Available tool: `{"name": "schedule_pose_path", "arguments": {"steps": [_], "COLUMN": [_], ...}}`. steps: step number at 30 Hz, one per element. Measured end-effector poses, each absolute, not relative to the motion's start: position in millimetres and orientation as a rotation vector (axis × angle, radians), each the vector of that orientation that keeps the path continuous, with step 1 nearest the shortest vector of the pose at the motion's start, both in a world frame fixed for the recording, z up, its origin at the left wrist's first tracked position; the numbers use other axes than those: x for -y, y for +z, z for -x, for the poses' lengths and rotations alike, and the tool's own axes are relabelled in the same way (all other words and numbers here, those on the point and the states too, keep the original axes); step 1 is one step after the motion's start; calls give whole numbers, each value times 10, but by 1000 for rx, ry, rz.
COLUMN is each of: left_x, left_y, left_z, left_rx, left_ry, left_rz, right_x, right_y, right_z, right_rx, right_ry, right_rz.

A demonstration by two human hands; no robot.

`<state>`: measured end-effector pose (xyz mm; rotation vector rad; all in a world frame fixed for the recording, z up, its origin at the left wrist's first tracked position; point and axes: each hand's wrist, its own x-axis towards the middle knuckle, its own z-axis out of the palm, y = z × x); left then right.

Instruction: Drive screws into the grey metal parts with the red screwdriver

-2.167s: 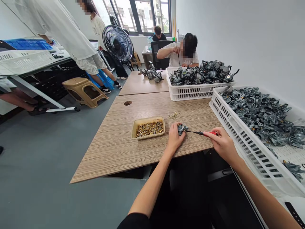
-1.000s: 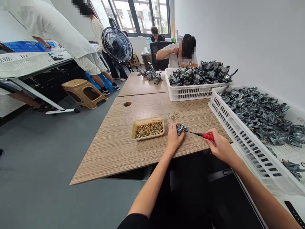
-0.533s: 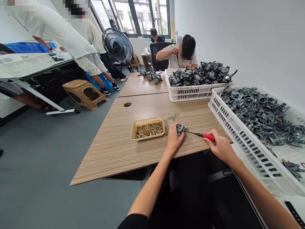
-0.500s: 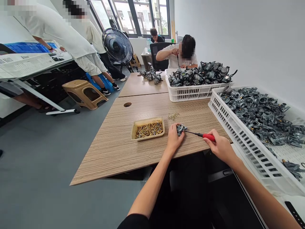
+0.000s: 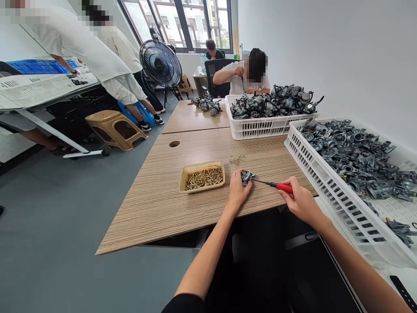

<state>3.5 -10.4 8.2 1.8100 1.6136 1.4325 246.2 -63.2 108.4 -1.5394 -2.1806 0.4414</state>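
My left hand is closed around a small dark grey metal part, near the table's front edge. In my right hand is a screwdriver with a red handle and a thin dark shaft. Its shaft points left, and the tip meets the right side of the metal part; the exact contact spot is too small to make out. Left of my hands stands a shallow yellowish tray filled with brass-coloured screws. A small loose pile of screws lies on the wood just beyond the part.
A white crate of grey metal parts stands along my right. Behind it, another white crate holds dark assembled pieces. More assemblies lie at the far table. A person works opposite; two people stand at left near a fan.
My hands hold nearly the same pose, with the screwdriver's handle shifted very slightly left. At the left, the standing people have moved a little.
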Motion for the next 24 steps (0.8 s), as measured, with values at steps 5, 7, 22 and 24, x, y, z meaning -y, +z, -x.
{"name": "schedule_pose_path", "arguments": {"steps": [5,7,22,24], "left_x": [98,95,101,96], "left_y": [65,59,74,70], "left_z": [-32,-33,-44,-42], "left_rx": [-1624,-1625,-1620,-1620], "left_ry": [1426,1432,1451,1453], "left_rz": [-1821,-1821,-1805,-1806], "right_x": [618,613,612,610], "right_y": [1071,1082,1078,1081], "right_z": [-2452,-2449,-2434,-2440], "right_rx": [2168,2158,2131,2132], "right_ry": [389,403,465,475], "right_rz": [1648,1666,1645,1658]}}
